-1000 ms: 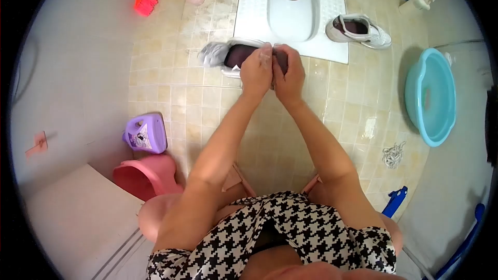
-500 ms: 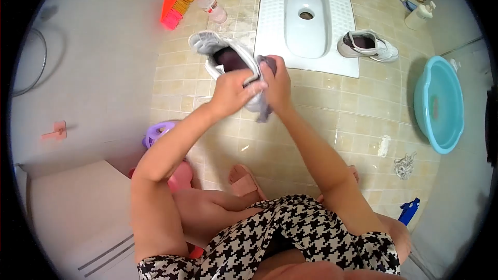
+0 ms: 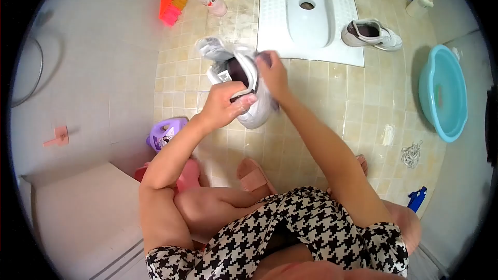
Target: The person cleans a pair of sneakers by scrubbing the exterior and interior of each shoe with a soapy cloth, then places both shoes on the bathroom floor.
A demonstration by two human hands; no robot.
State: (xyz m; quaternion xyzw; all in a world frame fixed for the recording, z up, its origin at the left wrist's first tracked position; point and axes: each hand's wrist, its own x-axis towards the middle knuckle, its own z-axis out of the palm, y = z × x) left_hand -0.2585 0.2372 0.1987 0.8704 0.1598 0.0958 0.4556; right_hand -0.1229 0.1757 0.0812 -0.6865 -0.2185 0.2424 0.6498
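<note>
A white sneaker [image 3: 253,118] is held in the air above the tiles, its dark lining and raised tongue showing. My left hand [image 3: 224,105] is closed round the edge of its opening, thumb on the outside. My right hand [image 3: 273,77] is closed on a greyish cloth [image 3: 263,57], pressed against the sneaker's right side. Motion blurs the cloth, and part of it hides under my fingers. The matching white sneaker [image 3: 385,37] stands on the floor beside the squat toilet [image 3: 275,31], without laces in view.
A turquoise basin [image 3: 429,98] stands at the right wall, with white shoelaces [image 3: 411,154] and a blue brush-like item [image 3: 416,198] nearer me. A plastic bottle [image 3: 210,1] and broom [image 3: 176,0] stand at the upper left. A purple jug [image 3: 165,134] sits by my left arm.
The sneaker has turned, so its toe now points more toward me. My right hand has shifted slightly with the cloth along its side. The whole view has tilted a little.
</note>
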